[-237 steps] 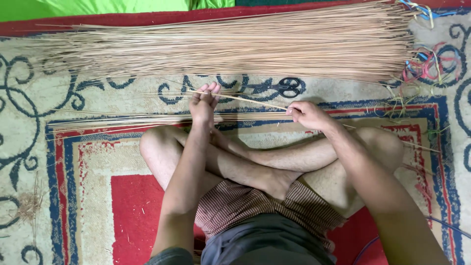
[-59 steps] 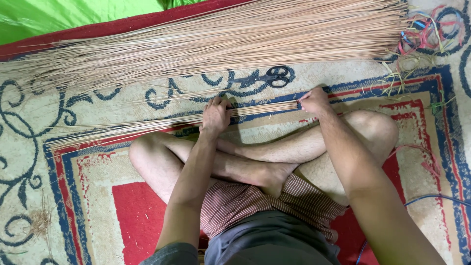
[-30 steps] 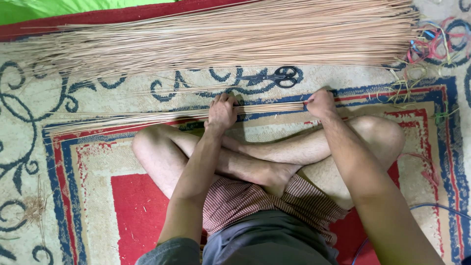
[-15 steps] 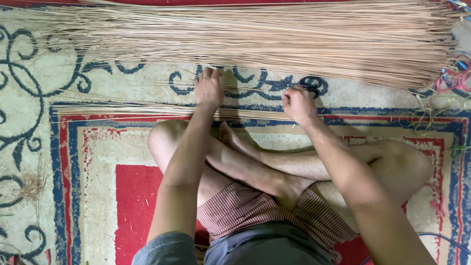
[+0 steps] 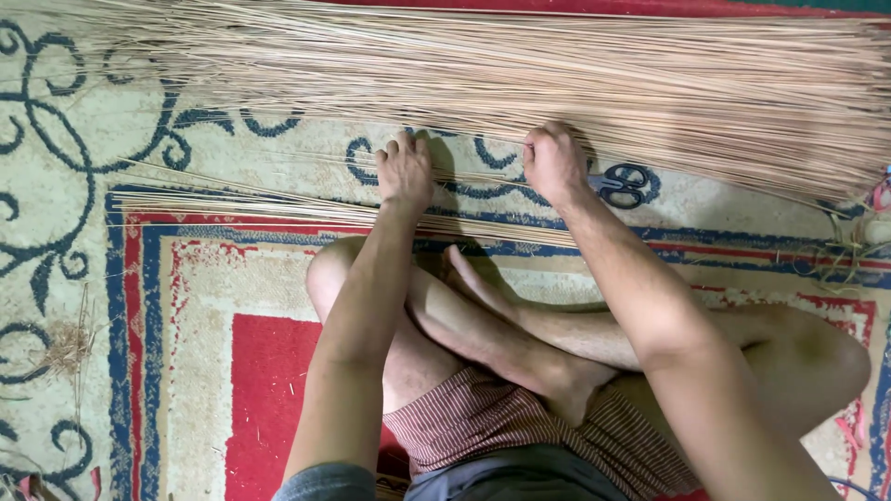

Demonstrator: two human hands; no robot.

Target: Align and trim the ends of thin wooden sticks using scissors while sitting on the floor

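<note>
Tan, thin dried sticks (image 5: 306,206), judged light, springy and easily snapped, are spread in a small row on the patterned carpet (image 5: 186,353) beside its far edge, pressed flat under the open left hand (image 5: 405,174), while the right hand (image 5: 554,165) is clenched on a few, best pinched mid-length.

Bare carpet (image 5: 232,148) left of hands; big stick pile (image 5: 557,74) blocks ahead, thin bundle (image 5: 278,209) below.
</note>
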